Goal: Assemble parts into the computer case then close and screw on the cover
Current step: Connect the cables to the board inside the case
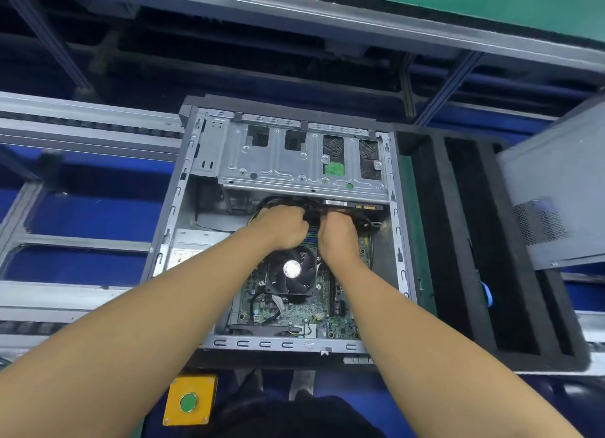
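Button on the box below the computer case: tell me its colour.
The button is green, on a yellow box; the head view shows it clearly.

A factory assembly line: aluminium conveyor rails, a yellow push-button box, a black foam tray.

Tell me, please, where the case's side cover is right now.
In the head view, the side cover is off the computer case, at the far right, over the black foam tray beside it.

Bare left hand and right hand; bare forearms; dark garment below
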`<state>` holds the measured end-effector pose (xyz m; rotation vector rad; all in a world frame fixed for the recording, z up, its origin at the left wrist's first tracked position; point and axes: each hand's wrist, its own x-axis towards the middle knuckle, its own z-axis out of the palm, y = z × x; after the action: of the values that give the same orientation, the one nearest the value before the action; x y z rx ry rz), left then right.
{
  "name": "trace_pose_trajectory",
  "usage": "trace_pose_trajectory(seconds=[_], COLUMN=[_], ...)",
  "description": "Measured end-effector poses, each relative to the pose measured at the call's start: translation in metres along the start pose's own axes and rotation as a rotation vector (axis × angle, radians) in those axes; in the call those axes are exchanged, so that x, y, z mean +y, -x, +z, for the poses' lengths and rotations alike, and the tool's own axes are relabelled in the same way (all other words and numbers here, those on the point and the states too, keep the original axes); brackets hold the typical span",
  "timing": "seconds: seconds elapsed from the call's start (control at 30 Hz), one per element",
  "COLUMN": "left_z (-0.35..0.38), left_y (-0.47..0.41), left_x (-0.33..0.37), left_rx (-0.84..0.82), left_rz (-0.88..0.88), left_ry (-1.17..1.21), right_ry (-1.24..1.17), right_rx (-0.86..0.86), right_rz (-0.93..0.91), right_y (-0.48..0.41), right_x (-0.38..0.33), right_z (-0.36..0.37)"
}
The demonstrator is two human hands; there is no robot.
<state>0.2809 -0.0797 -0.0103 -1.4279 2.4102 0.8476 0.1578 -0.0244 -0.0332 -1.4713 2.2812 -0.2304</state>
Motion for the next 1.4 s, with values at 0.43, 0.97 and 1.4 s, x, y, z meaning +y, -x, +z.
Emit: trace_pose_trajectory(seconds=[0.43,0.97,1.4], left_z=[-0.001,-0.002,0.001], left_y=[-0.009,-0.006,-0.001], left_x=[0.001,0.011,0.005], left_rx=[-0.154,-0.246,-0.16], left_rz=[0.047,-0.05,-0.105], left_ry=[-0.06,0.086,0.036], right_ry=[0.033,0.003,0.027], right_rx=[0.02,-0.004,0.02], right_rz=[-0.021,0.031,-0.015], right_y=[0.001,0.002,-0.005], right_x=[0.002,0.004,0.011], right_z=[0.01,0.006,0.009])
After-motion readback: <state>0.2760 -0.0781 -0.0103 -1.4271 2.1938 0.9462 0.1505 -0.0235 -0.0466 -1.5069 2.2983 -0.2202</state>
